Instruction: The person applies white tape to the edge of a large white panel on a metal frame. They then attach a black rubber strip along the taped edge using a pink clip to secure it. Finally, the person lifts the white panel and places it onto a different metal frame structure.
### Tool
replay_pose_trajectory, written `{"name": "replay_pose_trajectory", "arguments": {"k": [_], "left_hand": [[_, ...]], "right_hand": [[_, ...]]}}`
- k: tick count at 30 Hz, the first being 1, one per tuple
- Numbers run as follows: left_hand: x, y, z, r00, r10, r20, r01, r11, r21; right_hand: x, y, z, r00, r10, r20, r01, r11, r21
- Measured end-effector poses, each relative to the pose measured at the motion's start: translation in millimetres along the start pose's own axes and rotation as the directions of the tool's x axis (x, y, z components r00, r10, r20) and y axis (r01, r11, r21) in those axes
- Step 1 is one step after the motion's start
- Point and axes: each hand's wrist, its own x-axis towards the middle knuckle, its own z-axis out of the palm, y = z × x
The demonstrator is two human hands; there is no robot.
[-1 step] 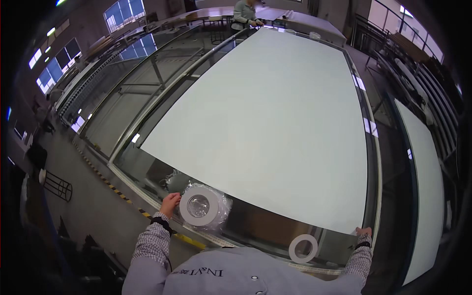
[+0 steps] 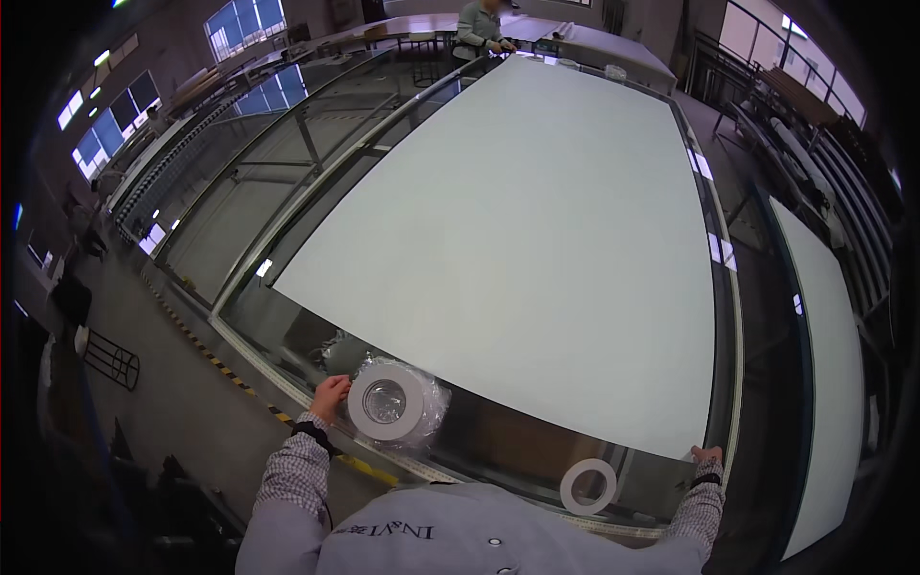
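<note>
tape roll at your left hand, sheet corner at your right

head view: your left hand (image 2: 331, 395) grips the rim of the plastic-wrapped tape roll (image 2: 386, 402), which lies just right of it. your right hand (image 2: 708, 454) pinches the white sheet (image 2: 537, 220) at its near corner; the small tape ring (image 2: 588, 486) lies between the hands, nearer the right.

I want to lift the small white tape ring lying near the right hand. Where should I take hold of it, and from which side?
Probably from above: the small tape ring lies flat on the glass table with its hole facing up. Put a thumb in the hole and fingers on the outer rim nearest the right hand, then pinch the band.
</note>
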Motion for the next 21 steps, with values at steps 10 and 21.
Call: {"name": "replay_pose_trajectory", "arguments": {"k": [10, 21], "left_hand": [[-6, 19, 5, 0.999, -0.048, -0.004, 0.048, 0.998, -0.027], [25, 38, -61, 0.957, -0.046, -0.285, 0.037, 0.999, -0.036]], "right_hand": [[24, 20, -13, 0.972, -0.221, -0.076, 0.233, 0.902, 0.363], [16, -15, -30, 0.900, -0.387, -0.198, 0.435, 0.810, 0.394]]}}
